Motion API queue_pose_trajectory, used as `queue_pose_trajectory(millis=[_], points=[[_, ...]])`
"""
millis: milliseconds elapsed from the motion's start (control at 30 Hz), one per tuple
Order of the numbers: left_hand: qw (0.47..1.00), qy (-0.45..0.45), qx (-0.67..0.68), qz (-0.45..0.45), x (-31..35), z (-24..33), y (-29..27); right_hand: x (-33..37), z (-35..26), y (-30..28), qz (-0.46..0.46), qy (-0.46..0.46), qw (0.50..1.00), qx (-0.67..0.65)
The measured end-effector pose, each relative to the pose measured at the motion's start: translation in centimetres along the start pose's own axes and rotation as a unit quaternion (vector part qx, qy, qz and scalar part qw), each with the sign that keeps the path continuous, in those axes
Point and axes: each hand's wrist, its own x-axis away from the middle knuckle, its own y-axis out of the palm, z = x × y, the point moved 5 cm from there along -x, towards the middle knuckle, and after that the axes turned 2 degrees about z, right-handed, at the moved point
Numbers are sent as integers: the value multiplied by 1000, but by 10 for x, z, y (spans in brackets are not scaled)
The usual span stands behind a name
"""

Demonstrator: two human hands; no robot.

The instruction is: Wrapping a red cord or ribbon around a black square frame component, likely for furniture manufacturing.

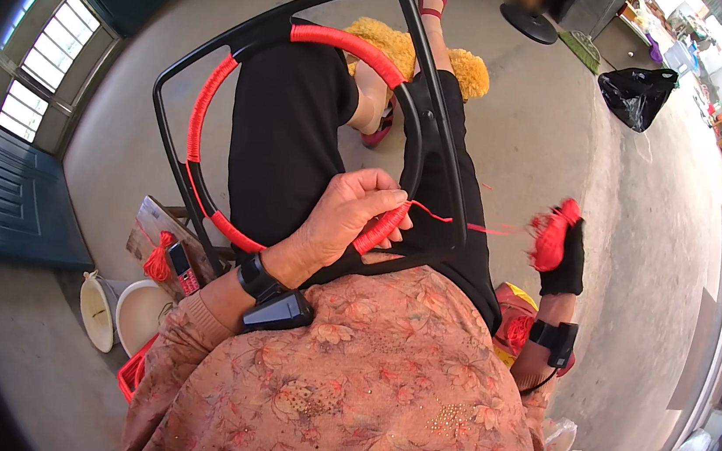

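Note:
A black frame (439, 121) with a round inner ring lies across my lap. Several stretches of the ring are wrapped in red cord, such as the far wrapped section (349, 44). My left hand (335, 218) is closed on the near right part of the ring, thumb and fingers pinching its red wrapping (384, 230). From there a red strand runs right toward a bundle of red cord (551, 237). My right hand (570, 263), in a black glove, grips that bundle out to the right, away from the frame. The bundle is slightly blurred.
Left of my lap, a mobile phone (184, 270) and more red cord (159, 261) lie on a small stand, near pale bowls (141, 312). Yellow fluffy material (467, 74) is by my legs. A black plastic bag (637, 96) sits far right; a red and yellow bag (514, 308) is beside my right hip.

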Motion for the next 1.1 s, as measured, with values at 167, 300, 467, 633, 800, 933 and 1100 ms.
queue_pose_trajectory(millis=[167,300,467,633,800,933,1100], points=[[999,24,-7,29,2,-1,-3,31,-4,159,-188,12,953,239],[998,34,-33,28,2,-3,-6,42,-6,232,-326,77,905,261],[993,106,-60,0,5,3,1,10,11,258,-333,6,936,114],[993,94,-66,15,8,5,5,-6,30,259,-355,-66,927,104],[998,2,60,-5,3,-9,-10,-12,29,248,-328,-37,943,49],[993,43,108,39,1,-15,-12,-15,39,254,-258,13,965,-43],[997,-31,70,-13,1,-10,-7,-20,37,247,-186,30,963,-192]])
